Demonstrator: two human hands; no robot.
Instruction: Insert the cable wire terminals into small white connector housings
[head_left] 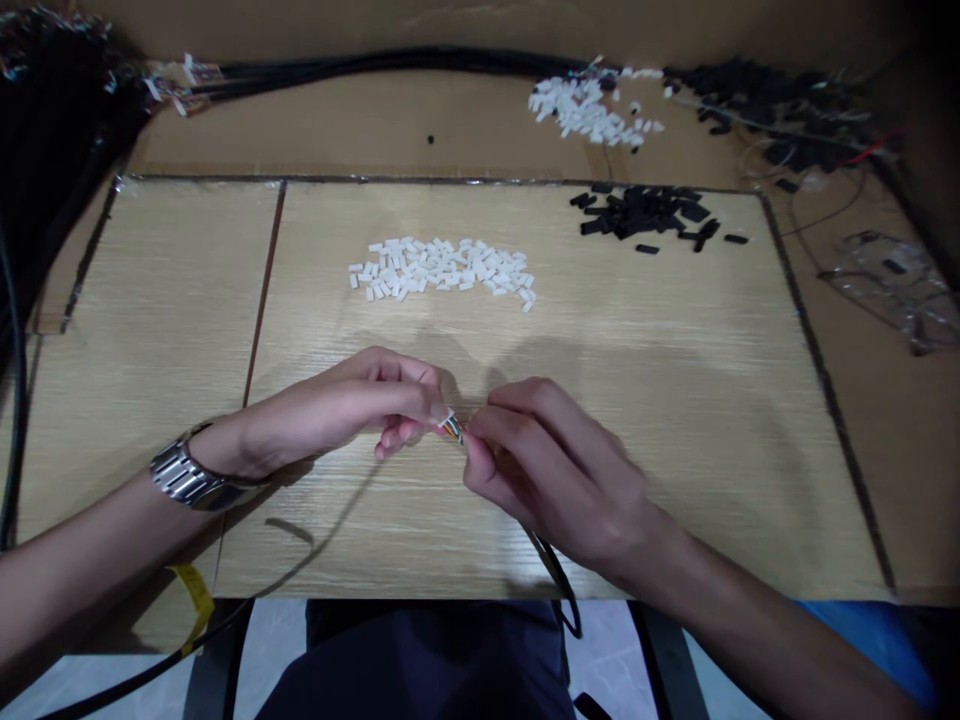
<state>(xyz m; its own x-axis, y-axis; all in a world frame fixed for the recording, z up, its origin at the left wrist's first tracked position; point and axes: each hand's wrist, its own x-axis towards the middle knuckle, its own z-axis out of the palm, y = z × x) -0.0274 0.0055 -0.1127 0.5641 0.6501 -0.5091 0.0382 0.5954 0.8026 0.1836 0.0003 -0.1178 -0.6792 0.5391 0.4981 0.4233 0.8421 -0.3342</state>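
Observation:
My left hand (352,405) pinches a small white plastic connector (445,417) between thumb and fingertips, just above the wooden table. My right hand (544,465) is closed on a black cable (559,580) whose coloured wire ends (454,430) meet the connector. The two hands touch at the fingertips near the table's middle front. The cable runs from under my right palm down over the front edge. A metal watch (180,470) sits on my left wrist.
A heap of white connectors (442,268) lies beyond the hands. Black pieces (645,215) lie at the back right, more white connectors (589,108) and black parts (772,100) farther back. Black cable bundles (360,68) run along the far edge and left side.

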